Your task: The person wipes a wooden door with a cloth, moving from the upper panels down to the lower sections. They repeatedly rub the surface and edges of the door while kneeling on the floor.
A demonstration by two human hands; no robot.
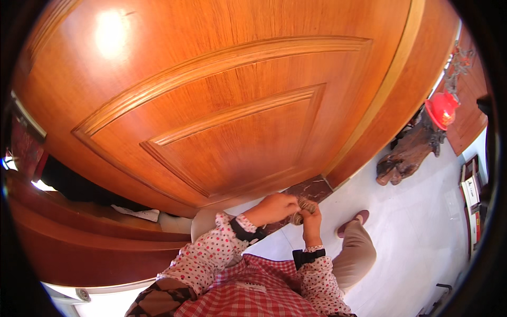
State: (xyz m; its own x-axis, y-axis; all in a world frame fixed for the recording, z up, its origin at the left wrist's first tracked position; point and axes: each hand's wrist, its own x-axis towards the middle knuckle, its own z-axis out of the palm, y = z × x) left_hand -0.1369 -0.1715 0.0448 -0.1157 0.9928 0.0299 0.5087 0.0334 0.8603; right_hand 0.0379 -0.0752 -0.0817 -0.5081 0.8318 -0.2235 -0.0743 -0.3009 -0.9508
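In front of the red checked apron [253, 291], both hands meet at a small brownish coiled bundle [307, 205] that looks like twine or cord. My right hand [312, 222] grips the bundle from below with its fingers closed around it. My left hand [279, 207] comes in from the left, its fingertips pinched against the bundle's side; whether they hold a loose strand is too small to tell. A wooden panelled door [237, 130] stands just beyond the hands.
A dark stone threshold [313, 190] lies below the door. To the right, a carved wood stump [408, 154] stands on the pale floor, with a red hat-like object [440, 110] on top. Boxes [472, 194] stand at the far right. A brown wooden frame [103, 253] runs along the left.
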